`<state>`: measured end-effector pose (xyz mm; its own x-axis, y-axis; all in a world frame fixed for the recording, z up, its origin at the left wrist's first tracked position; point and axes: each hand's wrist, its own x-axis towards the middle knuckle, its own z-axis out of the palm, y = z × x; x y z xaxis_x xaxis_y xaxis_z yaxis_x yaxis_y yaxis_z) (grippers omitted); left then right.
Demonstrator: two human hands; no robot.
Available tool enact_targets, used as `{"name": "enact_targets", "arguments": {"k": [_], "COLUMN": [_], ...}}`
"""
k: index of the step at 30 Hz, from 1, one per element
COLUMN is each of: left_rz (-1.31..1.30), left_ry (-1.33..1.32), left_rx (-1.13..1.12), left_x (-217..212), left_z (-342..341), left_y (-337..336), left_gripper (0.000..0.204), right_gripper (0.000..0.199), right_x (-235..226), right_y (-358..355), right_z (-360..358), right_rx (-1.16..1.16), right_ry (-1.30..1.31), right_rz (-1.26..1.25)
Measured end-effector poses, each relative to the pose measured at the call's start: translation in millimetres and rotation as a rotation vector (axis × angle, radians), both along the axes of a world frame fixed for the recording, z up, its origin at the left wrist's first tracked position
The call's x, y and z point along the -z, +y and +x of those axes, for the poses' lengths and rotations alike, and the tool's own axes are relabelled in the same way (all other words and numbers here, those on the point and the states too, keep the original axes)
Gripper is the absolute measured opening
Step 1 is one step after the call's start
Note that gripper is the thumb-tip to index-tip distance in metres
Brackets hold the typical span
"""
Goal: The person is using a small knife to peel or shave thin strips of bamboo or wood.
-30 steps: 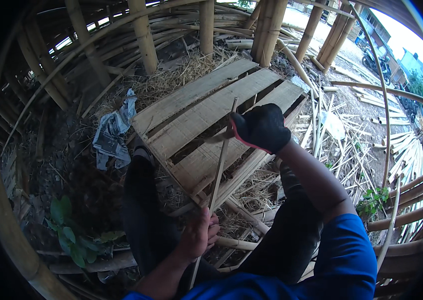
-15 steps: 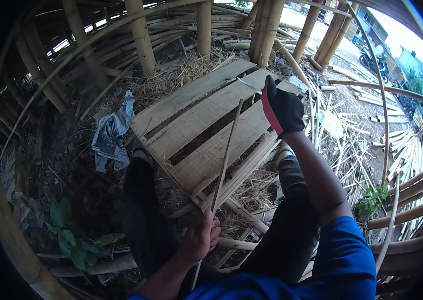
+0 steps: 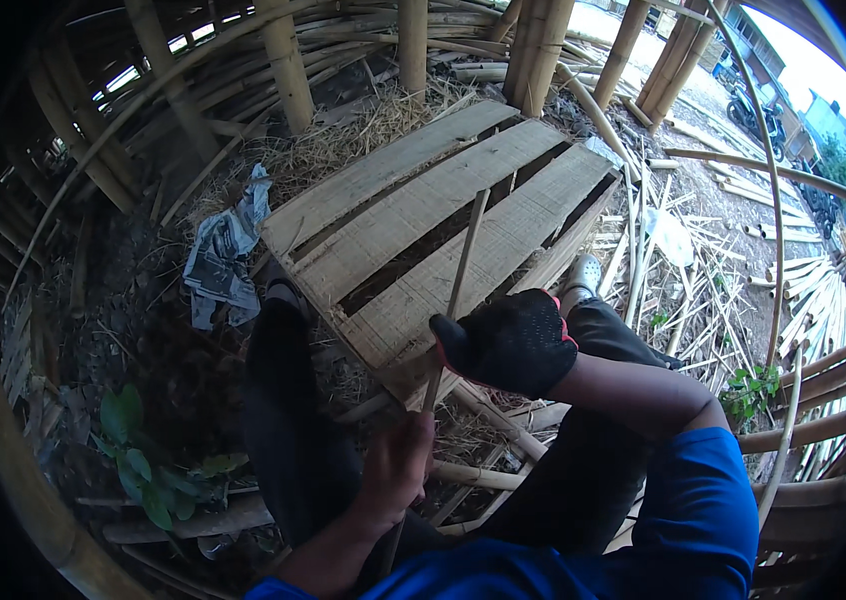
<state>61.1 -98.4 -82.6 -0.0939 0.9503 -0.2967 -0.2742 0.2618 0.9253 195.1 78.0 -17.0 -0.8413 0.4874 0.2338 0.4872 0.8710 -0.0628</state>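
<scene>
My bare left hand [image 3: 398,466] is closed around the lower part of a thin bamboo strip [image 3: 467,245]. The strip slants up and away over a slatted wooden crate [image 3: 413,222], which stands between my legs. My right hand [image 3: 515,345], in a black glove with red edging, is closed at the strip just above the left hand, its thumb laid against it. The knife seen in that fist a moment earlier is hidden now by the glove and the strip.
Crumpled printed paper [image 3: 228,252] lies left of the crate, with a leafy plant [image 3: 143,460] nearer me. Bamboo posts [image 3: 413,50] stand behind. Split bamboo pieces [image 3: 811,300] and shavings cover the ground at right. A curved pole [image 3: 771,220] rises there.
My right hand has come back toward me, from above the crate's far right corner to the strip near my left hand. The knife blade has gone out of sight. The left hand stays on the strip.
</scene>
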Motion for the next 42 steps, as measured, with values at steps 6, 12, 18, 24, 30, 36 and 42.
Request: {"name": "enact_targets", "arguments": {"k": [6,12,18,24,30,36,42], "left_rz": [-0.081,-0.036,-0.092,-0.087,-0.122,-0.139,-0.164], "left_ry": [0.052,-0.031,-0.16,-0.21,-0.22,-0.233,-0.243], "left_rx": [-0.084,-0.016,-0.023,0.0,-0.008,0.04,0.008], "left_x": [-7.7,-1.1,-5.9,-3.4,-7.9,-5.7,-9.0], "left_z": [4.7,1.1,-2.6,-2.5,-3.3,-2.8,-3.4], "left_y": [-0.2,-2.1,1.9,-3.9,-2.4,-2.1,-4.2], "left_gripper": [0.043,0.042,0.042,0.041,0.042,0.043,0.044], "right_gripper": [0.022,0.032,0.025,0.032,0.038,0.035,0.052], "right_x": [16.1,20.3,22.6,3.8,7.4,10.8,10.6], "right_y": [78.5,43.4,25.1,54.3,67.3,49.7,19.6], "right_z": [6.9,-0.8,-2.6,-9.5,-13.5,-11.8,-20.4], "right_rx": [0.251,0.026,-0.085,0.083,0.039,0.039,0.002], "right_ry": [0.11,0.218,0.235,0.238,0.305,0.217,0.306], "right_rz": [0.328,0.148,0.205,0.306,0.233,0.211,0.139]}}
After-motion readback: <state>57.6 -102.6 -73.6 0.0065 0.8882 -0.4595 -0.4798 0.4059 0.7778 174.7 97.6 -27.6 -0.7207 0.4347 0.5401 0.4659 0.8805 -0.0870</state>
